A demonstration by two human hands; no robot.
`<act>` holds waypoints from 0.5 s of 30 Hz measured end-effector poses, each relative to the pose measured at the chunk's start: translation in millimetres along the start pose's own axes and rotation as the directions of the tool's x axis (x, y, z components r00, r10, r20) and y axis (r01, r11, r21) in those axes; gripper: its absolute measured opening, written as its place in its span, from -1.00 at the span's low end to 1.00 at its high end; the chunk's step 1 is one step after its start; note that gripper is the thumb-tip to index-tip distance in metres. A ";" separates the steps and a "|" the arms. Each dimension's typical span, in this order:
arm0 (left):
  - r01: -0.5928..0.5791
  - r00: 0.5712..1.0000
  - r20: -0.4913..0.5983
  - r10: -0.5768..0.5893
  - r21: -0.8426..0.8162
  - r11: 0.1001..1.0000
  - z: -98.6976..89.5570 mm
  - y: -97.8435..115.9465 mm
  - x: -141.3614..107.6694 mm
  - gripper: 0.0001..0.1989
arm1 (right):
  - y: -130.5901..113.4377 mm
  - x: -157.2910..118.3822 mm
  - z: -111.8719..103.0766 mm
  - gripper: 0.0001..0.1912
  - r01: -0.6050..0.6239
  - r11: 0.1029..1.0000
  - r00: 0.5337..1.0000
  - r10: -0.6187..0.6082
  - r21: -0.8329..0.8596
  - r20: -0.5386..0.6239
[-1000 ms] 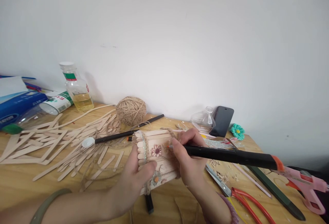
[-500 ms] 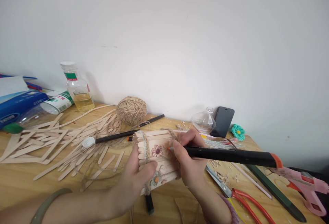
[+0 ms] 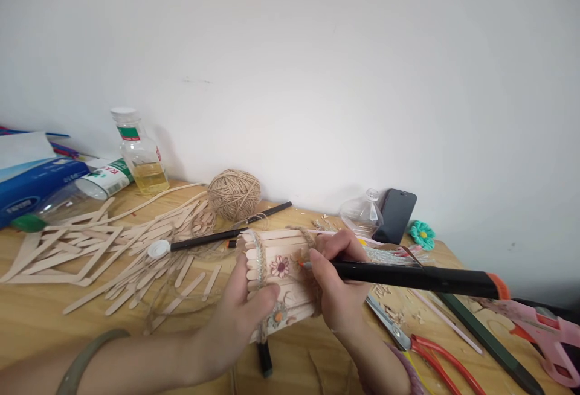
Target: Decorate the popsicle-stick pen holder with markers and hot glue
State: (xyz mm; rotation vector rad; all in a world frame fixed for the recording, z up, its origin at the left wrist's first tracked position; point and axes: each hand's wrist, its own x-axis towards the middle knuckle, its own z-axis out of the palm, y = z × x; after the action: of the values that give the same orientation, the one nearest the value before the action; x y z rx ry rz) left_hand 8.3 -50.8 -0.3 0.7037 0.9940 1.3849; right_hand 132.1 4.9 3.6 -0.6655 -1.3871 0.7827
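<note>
My left hand (image 3: 247,304) is closed around the left end of a popsicle-stick holder (image 3: 290,289), its thumb lying across the front. Jute twine is wound round both ends of the holder, and small flowers decorate its front: a reddish one (image 3: 280,266) and a grey-blue one with an orange centre (image 3: 278,315). Between the fingers of my right hand (image 3: 339,280) is a black marker (image 3: 421,278) with an orange end. Its orange tip rests at or very near the holder's front, right of the reddish flower. My right fingertips partly hide the holder's right end.
Loose popsicle sticks (image 3: 131,256) cover the table's left side. Behind are a twine ball (image 3: 234,194), a bottle of yellow liquid (image 3: 147,162) and a phone (image 3: 396,216). At right lie red-handled scissors (image 3: 435,353), a dark green marker (image 3: 492,340) and a pink glue gun (image 3: 550,337).
The whole scene has shifted slightly to the right in view. Both hands keep their grip, and the marker tip stays at about the same spot on the holder.
</note>
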 end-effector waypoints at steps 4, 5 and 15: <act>0.000 1.000 -0.011 0.000 0.019 1.000 -0.4 0.2 0.1 -0.58 | 0.7 0.7 0.6 -0.75 -0.002 1.000 1.000 0.002 0.021 0.008; 0.001 1.000 -0.008 -0.001 0.016 1.000 0.0 0.8 -0.1 -0.55 | 0.6 0.9 0.7 -0.74 -0.005 1.000 1.000 0.005 0.021 0.014; 0.036 0.999 0.005 -0.036 -0.030 0.999 1.6 3.1 -1.7 -0.50 | -1.2 1.3 4.0 -0.73 0.049 0.992 0.998 -0.045 0.116 -0.041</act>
State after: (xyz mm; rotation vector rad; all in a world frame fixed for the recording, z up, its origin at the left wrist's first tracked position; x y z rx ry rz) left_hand 8.4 -51.9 3.4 0.6627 0.9758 1.3635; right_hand 128.3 5.1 5.7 -0.5524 -1.3074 0.8030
